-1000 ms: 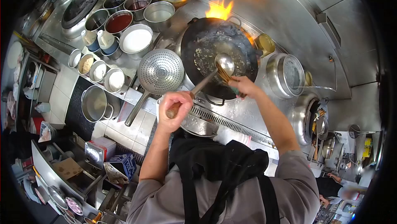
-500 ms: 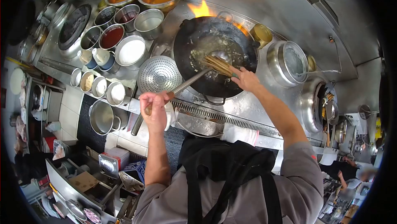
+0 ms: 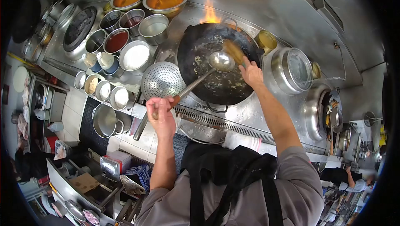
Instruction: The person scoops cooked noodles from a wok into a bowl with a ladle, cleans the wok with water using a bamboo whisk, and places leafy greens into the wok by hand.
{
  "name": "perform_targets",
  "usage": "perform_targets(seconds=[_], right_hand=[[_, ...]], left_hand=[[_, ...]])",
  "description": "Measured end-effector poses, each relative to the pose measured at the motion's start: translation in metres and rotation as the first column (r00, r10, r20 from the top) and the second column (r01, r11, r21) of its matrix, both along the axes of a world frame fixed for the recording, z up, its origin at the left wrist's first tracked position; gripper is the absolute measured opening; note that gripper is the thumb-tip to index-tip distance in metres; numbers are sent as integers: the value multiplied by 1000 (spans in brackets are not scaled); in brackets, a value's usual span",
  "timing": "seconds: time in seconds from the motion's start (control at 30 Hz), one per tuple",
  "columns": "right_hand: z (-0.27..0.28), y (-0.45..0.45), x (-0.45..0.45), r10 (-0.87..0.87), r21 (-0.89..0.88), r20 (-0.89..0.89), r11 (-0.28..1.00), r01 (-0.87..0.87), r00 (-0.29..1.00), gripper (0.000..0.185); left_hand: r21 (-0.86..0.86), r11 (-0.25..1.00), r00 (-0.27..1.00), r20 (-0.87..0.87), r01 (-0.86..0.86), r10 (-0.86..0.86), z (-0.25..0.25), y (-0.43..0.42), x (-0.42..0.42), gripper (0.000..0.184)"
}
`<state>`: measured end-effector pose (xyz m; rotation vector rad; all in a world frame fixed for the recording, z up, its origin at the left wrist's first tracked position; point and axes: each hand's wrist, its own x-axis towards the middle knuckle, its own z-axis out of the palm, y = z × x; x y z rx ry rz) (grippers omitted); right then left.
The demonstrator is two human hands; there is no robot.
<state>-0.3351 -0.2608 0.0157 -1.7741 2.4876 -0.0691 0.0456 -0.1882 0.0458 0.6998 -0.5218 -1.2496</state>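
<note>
A black wok (image 3: 200,85) sits over a burner, with liquid and small pale bits inside. My left hand (image 3: 161,115) is closed round the wooden handle of a metal ladle (image 3: 221,61), whose bowl is over the middle of the wok. In my right hand (image 3: 252,74) is a bamboo brush (image 3: 234,51), blurred by motion, over the wok's right part beside the ladle bowl. A perforated strainer (image 3: 162,80) rests left of the wok, its handle passing beneath my left hand.
Flames (image 3: 210,12) rise behind the wok. Steel bowls of amber liquid (image 3: 166,1) and sauce pots (image 3: 116,41) stand at the back left. A lidded steel pot (image 3: 291,71) is on the right. A co-worker (image 3: 354,180) is at the far lower right.
The bamboo brush has moved right and away from me across the wok. The ladle bowl has risen clear into view. The camera view has shifted slightly.
</note>
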Motion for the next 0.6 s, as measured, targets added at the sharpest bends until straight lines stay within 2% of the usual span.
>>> perform_targets(seconds=[0.03,0.1,0.13,0.17,0.23,0.27,0.3,0.37,0.4,0.43,0.5,0.53,0.57,0.6], right_hand=[[2,0,6,12,-3,2,1000,-12,1000,58],[11,11,21,-83,-151,114,984,100,990,58],[5,21,17,95,-192,160,979,-63,982,58],[1,29,14,109,-186,160,979,-79,981,58],[-1,34,12,288,182,67,938,-295,955,57],[6,30,12,250,317,-24,920,-230,968,62],[4,27,11,273,321,-20,913,-252,962,62],[-1,26,13,258,434,-163,886,-166,952,67],[-10,25,15,284,467,-227,871,-152,931,62],[8,21,26,282,470,-227,870,-149,932,62],[88,-1,51,472,708,-79,646,-284,878,54],[115,-20,38,322,623,143,706,-337,936,48],[149,-37,35,-88,691,284,710,-140,955,50],[111,-37,-5,143,530,270,804,-271,952,55]], left_hand=[[-3,1000,1000,2,-12,12,2,0,-2,11],[-56,998,991,137,1,6,6,3,-7,11],[-100,995,981,193,3,16,1,2,-7,12],[-94,995,981,192,-12,30,4,0,-7,12],[-157,984,966,254,85,-43,11,0,-6,12],[-152,976,948,298,159,-109,15,1,-2,11],[-176,959,938,309,221,-160,19,4,-4,12],[-312,884,889,408,348,-207,18,2,-13,14],[-308,868,876,415,389,-245,19,4,-15,16],[-306,868,875,414,392,-249,18,2,-16,16],[-361,849,911,293,386,-289,15,-2,-18,17],[-349,870,931,239,349,-277,13,-3,-17,19],[-349,874,935,236,337,-266,9,-3,-16,19],[-306,895,941,195,325,-275,3,-4,-13,19]])
